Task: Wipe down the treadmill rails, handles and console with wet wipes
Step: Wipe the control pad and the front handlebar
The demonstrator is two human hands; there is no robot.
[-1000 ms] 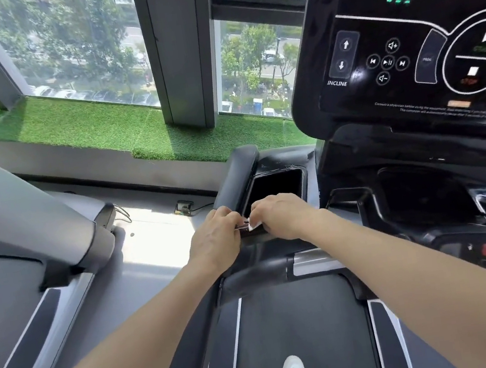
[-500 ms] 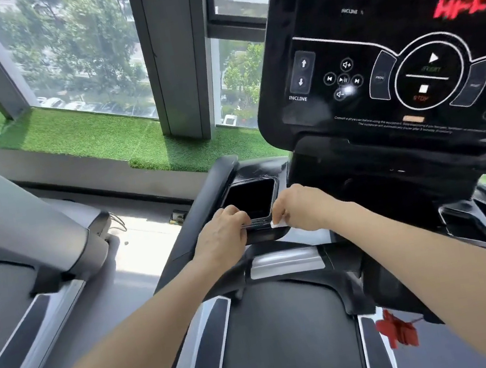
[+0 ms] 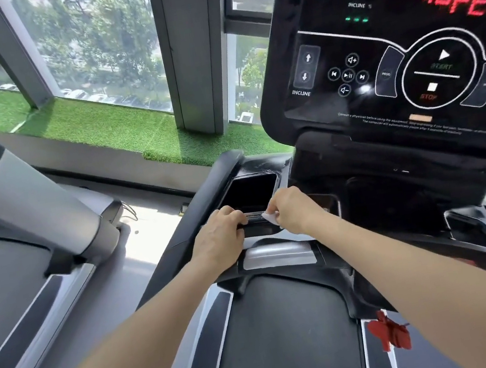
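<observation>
Both hands at the tray edge left of the console, wipe in right grip.

Near: treadmill belt, red safety clip at its right. Left hand curled over a thin pack on the tray lip, clenched on it. Right hand pinches a white wet wipe just beside the pack. Behind them, dark cup tray. Far right: console, red readout lit.

Grey gym floor — two treadmills standing side by side
</observation>
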